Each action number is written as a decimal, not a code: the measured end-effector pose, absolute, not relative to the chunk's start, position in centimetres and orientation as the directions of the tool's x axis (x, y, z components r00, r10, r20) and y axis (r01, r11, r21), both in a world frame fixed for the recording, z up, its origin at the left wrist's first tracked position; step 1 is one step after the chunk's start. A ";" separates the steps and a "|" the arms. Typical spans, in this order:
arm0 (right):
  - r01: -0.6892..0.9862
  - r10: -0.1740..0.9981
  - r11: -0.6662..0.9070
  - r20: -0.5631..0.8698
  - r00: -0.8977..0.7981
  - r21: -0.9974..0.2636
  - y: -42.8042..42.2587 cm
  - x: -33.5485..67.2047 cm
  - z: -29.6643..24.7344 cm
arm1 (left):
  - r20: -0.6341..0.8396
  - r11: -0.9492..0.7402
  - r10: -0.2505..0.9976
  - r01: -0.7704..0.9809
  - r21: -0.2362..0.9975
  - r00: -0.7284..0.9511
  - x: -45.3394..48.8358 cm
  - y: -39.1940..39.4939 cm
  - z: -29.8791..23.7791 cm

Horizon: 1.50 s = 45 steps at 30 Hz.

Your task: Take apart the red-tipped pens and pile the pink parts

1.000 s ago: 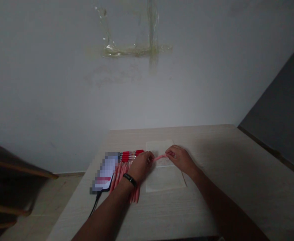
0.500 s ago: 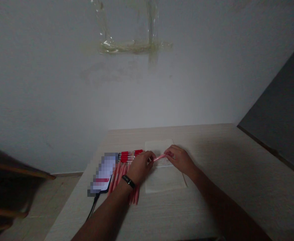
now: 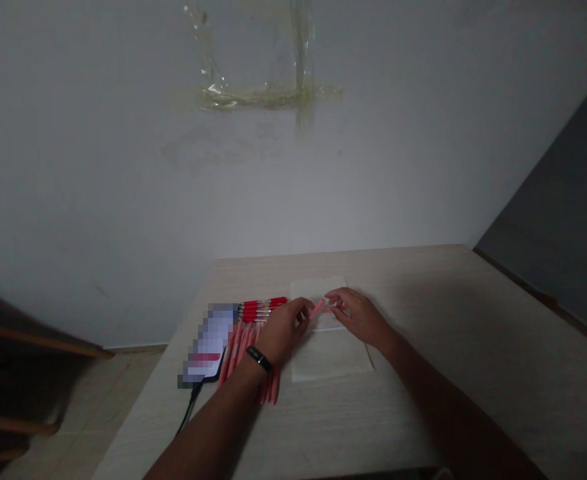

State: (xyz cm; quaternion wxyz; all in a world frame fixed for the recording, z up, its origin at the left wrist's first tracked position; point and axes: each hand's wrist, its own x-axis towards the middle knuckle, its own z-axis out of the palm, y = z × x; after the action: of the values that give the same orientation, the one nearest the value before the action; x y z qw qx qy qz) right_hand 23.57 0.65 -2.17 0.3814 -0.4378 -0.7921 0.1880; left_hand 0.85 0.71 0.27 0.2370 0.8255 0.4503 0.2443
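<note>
Nearest, a black cable [image 3: 192, 401] runs across the table [image 3: 333, 420] up to a phone [image 3: 212, 341], whose blurred screen shows a red bar but no legible words. The wristband [image 3: 259, 359] on the left wrist has small pale marks, too tiny to read. A row of pink pens [image 3: 235, 350] lies beside the phone, partly under the left forearm. The left hand [image 3: 284, 328] pinches one pink pen [image 3: 317, 309], tilted, above a pale sheet [image 3: 328, 360]; faint print on the sheet is unreadable. The right hand [image 3: 359, 317] is curled, thumb and forefinger narrowly parted near that pen; whether they grip anything, I cannot tell. Beyond the pink row lie red pens [image 3: 249, 313], then the wall [image 3: 383, 180] with yellowed tape [image 3: 253, 100].
</note>
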 end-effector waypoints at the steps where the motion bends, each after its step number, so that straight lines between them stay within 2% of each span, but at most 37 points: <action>1: 0.557 0.841 0.539 0.438 -0.317 -0.632 0.6 23.6 -2.1 | 0.191 -0.479 0.861 0.623 0.618 0.472 0.9 0.7 0.3; 12: 0.596 0.819 0.572 0.431 -0.379 -0.563 0.8 23.9 -1.6 | 0.210 -0.462 0.879 0.658 0.594 0.427 0.7 0.8 0.2; 18: 0.622 0.816 0.575 0.427 -0.389 -0.531 0.6 24.0 -1.3 | 0.119 -0.409 0.906 0.769 0.491 0.406 0.7 0.9 -0.4; 21: 0.637 0.820 0.569 0.413 -0.396 -0.520 0.4 24.1 -0.9 | 0.125 -0.404 0.909 0.772 0.491 0.397 0.5 1.1 -0.5; 28: 0.721 0.851 0.526 0.271 -0.450 -0.452 0.6 25.1 -0.9 | 0.057 -0.394 0.892 0.712 0.581 0.447 0.3 1.1 -0.1; 34: 0.724 0.852 0.504 0.131 -0.508 -0.471 0.8 25.6 -1.9 | -0.003 -0.390 0.879 0.723 0.570 0.476 0.3 0.9 -0.3; 40: 0.724 0.850 0.500 0.107 -0.516 -0.475 0.6 25.3 -2.3 | -0.026 -0.351 0.902 0.768 0.536 0.431 0.5 0.6 -0.4; 45: 0.716 0.840 0.526 0.148 -0.522 -0.458 0.6 25.2 -2.1 | 0.010 -0.376 0.903 0.781 0.498 0.429 0.5 0.5 0.0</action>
State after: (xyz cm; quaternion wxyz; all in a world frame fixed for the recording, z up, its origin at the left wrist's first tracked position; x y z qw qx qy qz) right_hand 25.17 0.61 -2.07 0.1788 -0.4551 -0.8550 0.1729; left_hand 0.54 0.54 -0.02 0.2152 0.8174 0.5153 0.1416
